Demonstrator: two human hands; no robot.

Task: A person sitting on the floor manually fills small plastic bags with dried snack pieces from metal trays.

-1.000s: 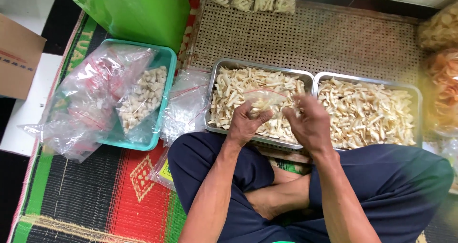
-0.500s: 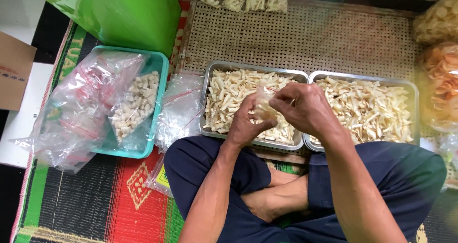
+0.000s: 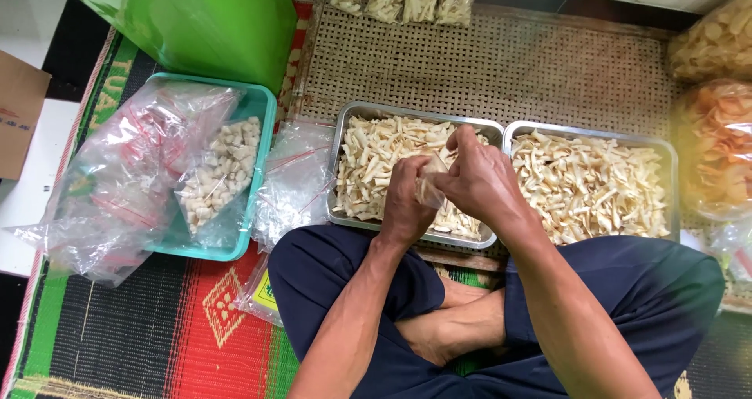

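— So where are the hands?

— Both are together over the left metal tray (image 3: 342,181), near its right end. The left hand (image 3: 405,203) is closed around a small clear bag (image 3: 429,186) of pale chips; the right hand (image 3: 479,181) pinches the bag's top from above, fingers curled on it.

— And the bag itself?

— Held in the air between the two hands, just above the heap of pale chips (image 3: 376,160) in that tray. A second metal tray (image 3: 592,137), equally full, touches the first on the right.

— What could go wrong?

— My guess: the thin plastic is slippery, so if the pinch loosens the bag may tip and spill. Over the tray that costs little, but drifting toward the lap would scatter chips on the woven mat (image 3: 509,62). Brittle chips may also snap if the left hand squeezes hard.

— Anything crowding them?

— Loose empty bags (image 3: 294,181) lie just beside the tray's left edge, and a teal basket (image 3: 262,113) with filled plastic sits further left, well apart from the hands.
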